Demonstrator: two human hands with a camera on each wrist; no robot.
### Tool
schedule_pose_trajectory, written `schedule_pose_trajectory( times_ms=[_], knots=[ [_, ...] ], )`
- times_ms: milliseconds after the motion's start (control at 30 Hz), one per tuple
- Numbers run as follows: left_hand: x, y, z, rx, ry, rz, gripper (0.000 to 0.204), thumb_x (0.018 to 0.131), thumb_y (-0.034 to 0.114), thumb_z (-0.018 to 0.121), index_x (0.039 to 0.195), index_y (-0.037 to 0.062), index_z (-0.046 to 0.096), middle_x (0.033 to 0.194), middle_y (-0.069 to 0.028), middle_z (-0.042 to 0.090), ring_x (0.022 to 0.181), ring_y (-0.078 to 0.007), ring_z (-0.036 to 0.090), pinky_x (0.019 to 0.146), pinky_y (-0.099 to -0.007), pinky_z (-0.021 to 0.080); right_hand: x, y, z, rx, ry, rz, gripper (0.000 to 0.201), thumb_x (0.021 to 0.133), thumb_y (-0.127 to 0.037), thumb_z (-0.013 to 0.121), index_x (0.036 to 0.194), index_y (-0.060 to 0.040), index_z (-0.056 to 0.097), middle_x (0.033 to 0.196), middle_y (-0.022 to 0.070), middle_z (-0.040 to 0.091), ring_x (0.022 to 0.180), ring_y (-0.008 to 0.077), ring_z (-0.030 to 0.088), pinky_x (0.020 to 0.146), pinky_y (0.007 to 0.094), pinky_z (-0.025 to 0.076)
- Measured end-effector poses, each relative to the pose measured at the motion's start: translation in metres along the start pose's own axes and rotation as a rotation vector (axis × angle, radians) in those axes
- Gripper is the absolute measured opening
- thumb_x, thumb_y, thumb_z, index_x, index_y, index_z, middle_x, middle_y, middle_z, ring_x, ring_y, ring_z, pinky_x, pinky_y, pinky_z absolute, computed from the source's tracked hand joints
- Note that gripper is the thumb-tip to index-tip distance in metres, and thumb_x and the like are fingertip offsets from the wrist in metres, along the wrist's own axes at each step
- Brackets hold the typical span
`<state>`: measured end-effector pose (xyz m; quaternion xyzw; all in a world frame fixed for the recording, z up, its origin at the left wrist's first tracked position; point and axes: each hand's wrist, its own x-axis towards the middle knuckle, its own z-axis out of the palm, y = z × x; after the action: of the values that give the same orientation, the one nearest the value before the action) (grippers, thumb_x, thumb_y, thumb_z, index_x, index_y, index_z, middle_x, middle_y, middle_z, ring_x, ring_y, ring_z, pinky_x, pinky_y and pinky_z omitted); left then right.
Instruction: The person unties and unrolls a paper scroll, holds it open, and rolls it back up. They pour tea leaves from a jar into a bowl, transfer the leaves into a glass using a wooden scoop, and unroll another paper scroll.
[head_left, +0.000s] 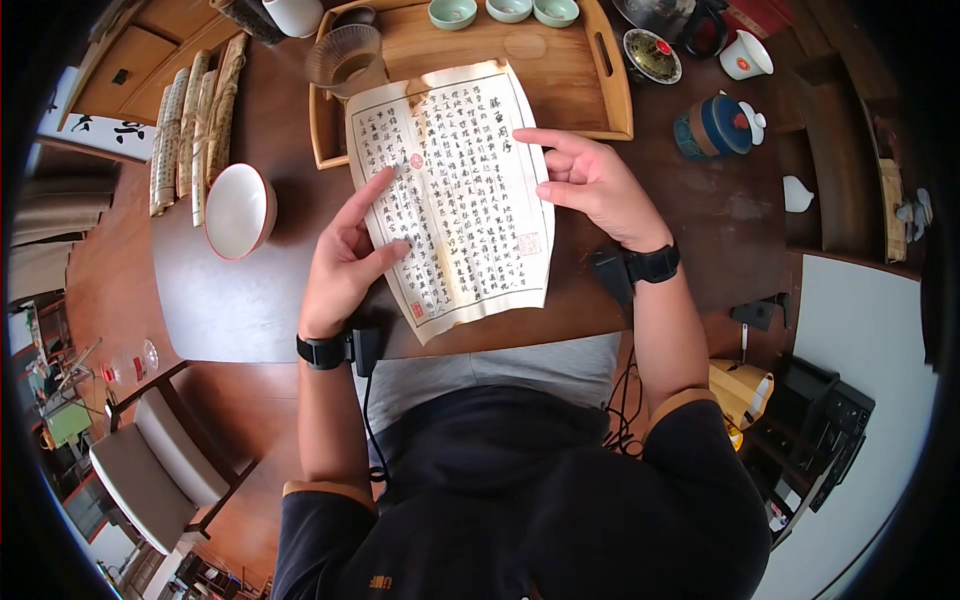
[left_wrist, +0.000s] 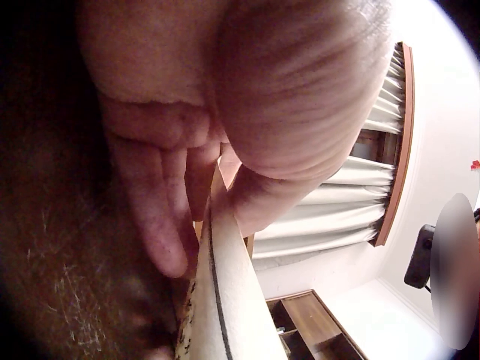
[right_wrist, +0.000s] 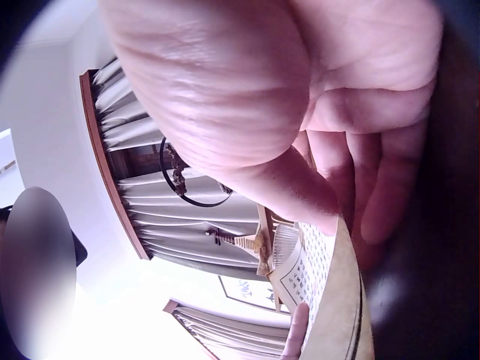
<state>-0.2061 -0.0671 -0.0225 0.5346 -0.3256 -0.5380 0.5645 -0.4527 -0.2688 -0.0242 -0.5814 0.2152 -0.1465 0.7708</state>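
A sheet of aged paper point(head_left: 455, 200) with columns of black handwritten characters and red seals is held up over the front of the table. Its top edge is browned and uneven, and its bottom edge curls. My left hand point(head_left: 342, 265) grips the left edge; in the left wrist view the paper point(left_wrist: 229, 300) passes between thumb and fingers. On the opposite side, my right hand point(head_left: 600, 190) pinches the right edge between thumb and fingers, and the right wrist view shows the paper point(right_wrist: 341, 300) there too. The sheet's top overlaps the wooden tray point(head_left: 465, 50) in the head view.
Left on the table point(head_left: 240, 310) stand a white bowl point(head_left: 240, 212) and several rolled scrolls point(head_left: 195, 130). A ribbed glass cup point(head_left: 347, 62) is at the tray's left, with pale green cups point(head_left: 510, 8) at its back. Right are a blue lidded jar point(head_left: 712, 128) and a white cup point(head_left: 746, 57).
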Motion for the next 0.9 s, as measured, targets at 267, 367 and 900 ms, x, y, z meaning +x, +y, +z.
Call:
schedule_pose_trajectory(
  times_ms=[267,367,900],
  knots=[
    [-0.0003,0.0017,0.0000,-0.024,-0.001,-0.038,0.076,0.086,-0.012,0.066,0.155,-0.0012,0.036,0.148,-0.0114,0.052,0.129,-0.0163,0.054,0.110,-0.0315,0.043,-0.0004,-0.0027,0.0014,0.004,0.007,0.025,0.057,0.093,0.009,0.056,0.148,-0.0005,0.046,0.127,0.0150,0.069,0.112,0.0155,0.066,0.098,0.0307,0.052],
    [0.0002,-0.0009,-0.0006,-0.027,0.000,-0.023,0.076,0.086,-0.012,0.066,0.155,-0.0014,0.036,0.147,-0.0114,0.052,0.129,-0.0162,0.054,0.110,-0.0314,0.043,0.0004,-0.0009,0.0007,0.003,0.007,0.018,0.057,0.093,0.009,0.056,0.148,-0.0005,0.046,0.126,0.0151,0.069,0.111,0.0154,0.066,0.098,0.0306,0.052],
    [-0.0002,0.0007,0.0002,-0.022,0.001,-0.016,0.076,0.086,-0.013,0.065,0.155,-0.0010,0.035,0.149,-0.0124,0.051,0.131,-0.0170,0.053,0.111,-0.0318,0.042,0.0005,0.0000,0.0009,0.010,0.011,0.008,0.057,0.093,0.009,0.057,0.148,-0.0006,0.047,0.127,0.0155,0.069,0.113,0.0158,0.066,0.100,0.0313,0.052]
  ],
)
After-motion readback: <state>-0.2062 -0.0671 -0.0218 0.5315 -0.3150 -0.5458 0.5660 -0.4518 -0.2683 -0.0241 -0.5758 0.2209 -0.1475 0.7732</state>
